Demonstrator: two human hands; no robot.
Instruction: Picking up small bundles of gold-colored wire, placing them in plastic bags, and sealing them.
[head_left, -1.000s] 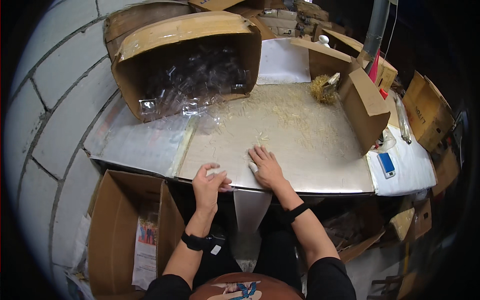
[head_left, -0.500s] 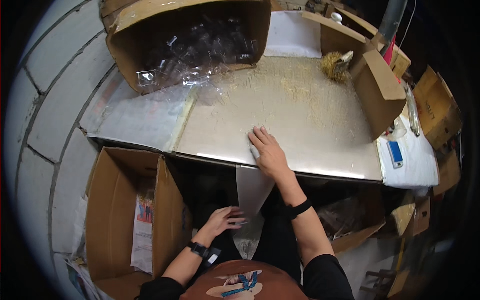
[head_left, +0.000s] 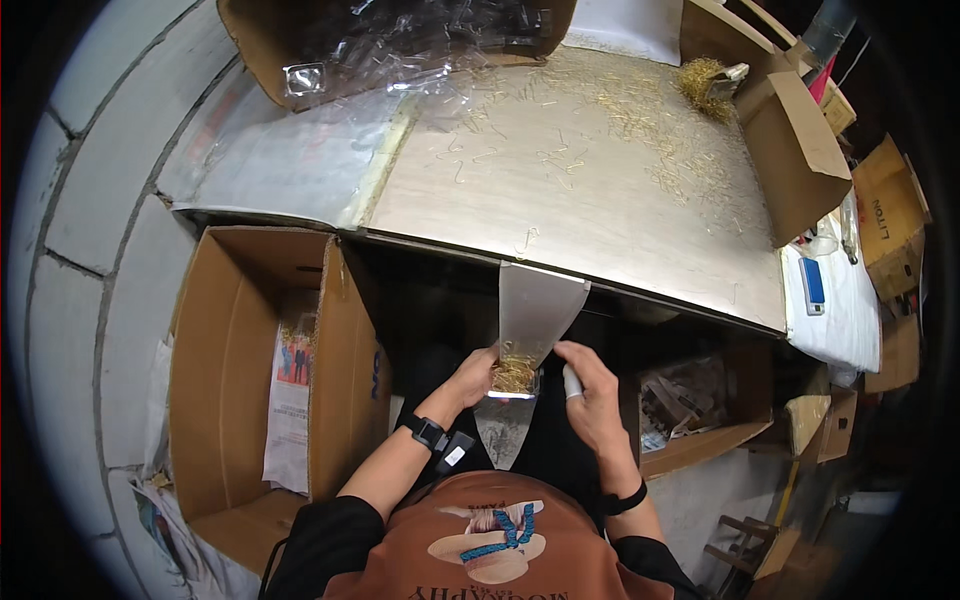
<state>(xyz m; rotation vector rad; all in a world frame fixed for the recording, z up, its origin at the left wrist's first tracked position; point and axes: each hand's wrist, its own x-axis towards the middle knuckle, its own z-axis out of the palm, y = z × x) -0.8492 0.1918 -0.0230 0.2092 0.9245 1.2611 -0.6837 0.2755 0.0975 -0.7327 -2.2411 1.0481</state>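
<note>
My left hand [head_left: 472,378] grips a small clear plastic box [head_left: 512,396] full of thin gold-coloured wire hooks [head_left: 514,372]. The box sits right under the lower end of a pale sheet chute [head_left: 540,300] that hangs from the table's front edge. To the right of the chute is my right hand [head_left: 594,400], its fingers loosely bent and apart, with nothing seen in them. A whitish covering wraps its thumb. More gold hooks lie scattered over the pale tabletop [head_left: 450,200], and one or two rest near the top of the chute.
A cardboard carton [head_left: 262,80] of clear plastic boxes lies at the far left of the table. Below stands an open carton [head_left: 215,400], with another carton [head_left: 700,455] at right. A tangled clump of gold hooks [head_left: 706,90] and a blue-and-white device [head_left: 811,284] sit on the right.
My right hand has left the tabletop and come down beside the chute. My left hand has moved up to the chute's end and now shows the filled box. The view has tilted down.
</note>
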